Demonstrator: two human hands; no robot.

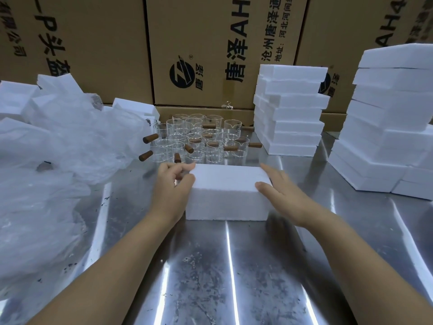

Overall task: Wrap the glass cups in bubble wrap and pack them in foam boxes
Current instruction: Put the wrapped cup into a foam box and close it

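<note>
A heap of clear bubble wrap (58, 148) covers the left part of the metal table (234, 266), with loose white foam pieces (16, 95) lying behind it. Just right of the heap, a cluster of glass cups (199, 139) with brown wooden handles stands upright at the back of the table, bare and unwrapped. In front of the cups, near the middle, a closed white foam box (228, 193) sits flat on the table. The person's left hand (172, 184) grips the box's left end, fingers curled, with the forefinger and thumb on its top corner. The right hand (278, 191) lies against the box's right end with straight fingers, thumb resting on the top edge. Further right stands a tall stack of foam boxes (290, 109), and at the far right a bigger, uneven pile of boxes (393, 127). Printed cardboard cartons (206, 43) form a wall behind everything.
</note>
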